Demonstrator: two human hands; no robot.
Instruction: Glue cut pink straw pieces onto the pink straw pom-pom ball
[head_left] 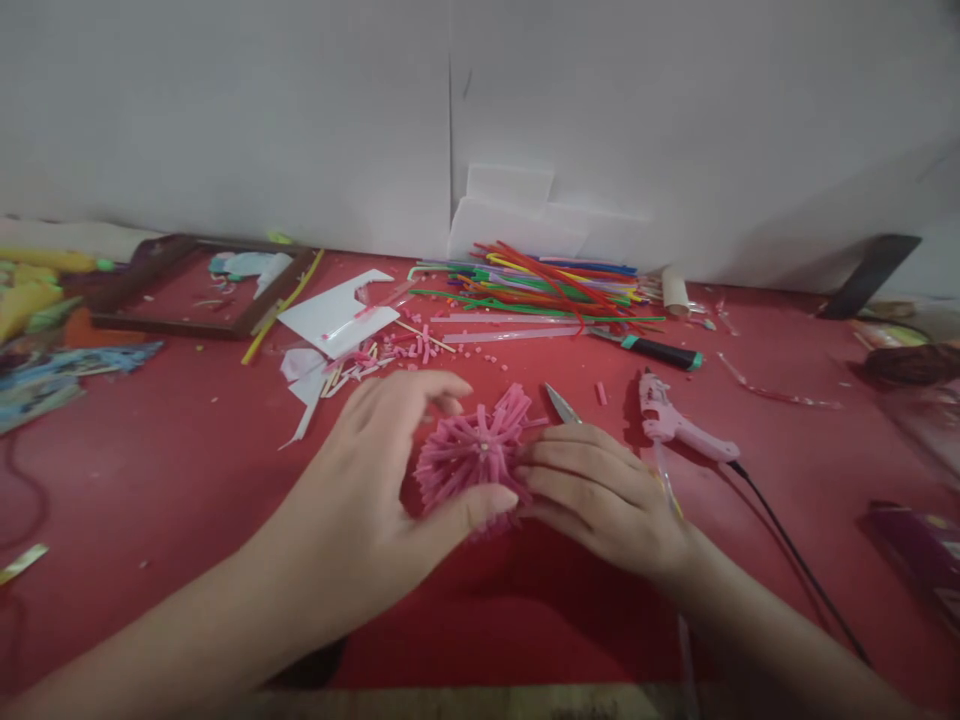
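Nearest us, our left hand (375,480) curls round the pink straw cluster (472,452) from the left, gripping it with the thumb at its near edge and fingers over its far edge. The round cluster sits between our hands on the red surface (187,450). Our right hand (600,495) lies flat, fingers together, with its tips touching the cluster's right side. Beyond lie a glue gun (679,425), then coloured straws (547,280).

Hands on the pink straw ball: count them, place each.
2. The left hand holds the pink straw ball from its left; the right hand touches its right side. No other hands in view.
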